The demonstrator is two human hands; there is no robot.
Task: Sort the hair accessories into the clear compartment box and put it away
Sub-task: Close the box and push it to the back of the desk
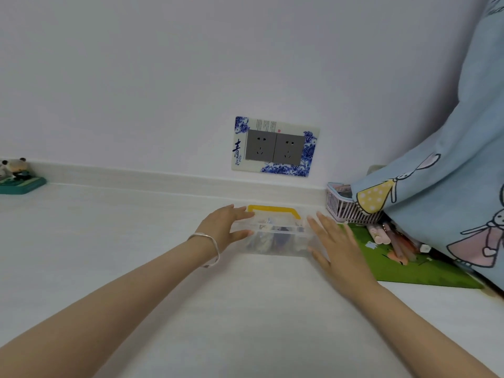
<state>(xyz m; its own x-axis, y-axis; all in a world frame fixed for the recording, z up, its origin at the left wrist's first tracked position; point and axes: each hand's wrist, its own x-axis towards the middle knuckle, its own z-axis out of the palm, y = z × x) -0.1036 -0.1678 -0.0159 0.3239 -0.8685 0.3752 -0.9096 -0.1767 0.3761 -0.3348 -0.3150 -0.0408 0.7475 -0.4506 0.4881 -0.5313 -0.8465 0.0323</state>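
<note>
The clear compartment box (275, 238) with a yellow handle (274, 209) rests on the white table near the back wall, lid down. Blurred hair accessories show through its walls. My left hand (225, 225), a silver bracelet on its wrist, lies against the box's left side with the thumb on the front and the fingers across the lid. My right hand (336, 242) is flat against the box's right side, fingers stretched out. Both hands press the box between them.
A pink slatted basket (345, 205) stands to the right of the box by the wall. Pens lie on a green mat (409, 271) beneath a blue rabbit-print cloth (447, 170). A double wall socket (275, 147) is above the box. A small figurine (19, 175) sits far left.
</note>
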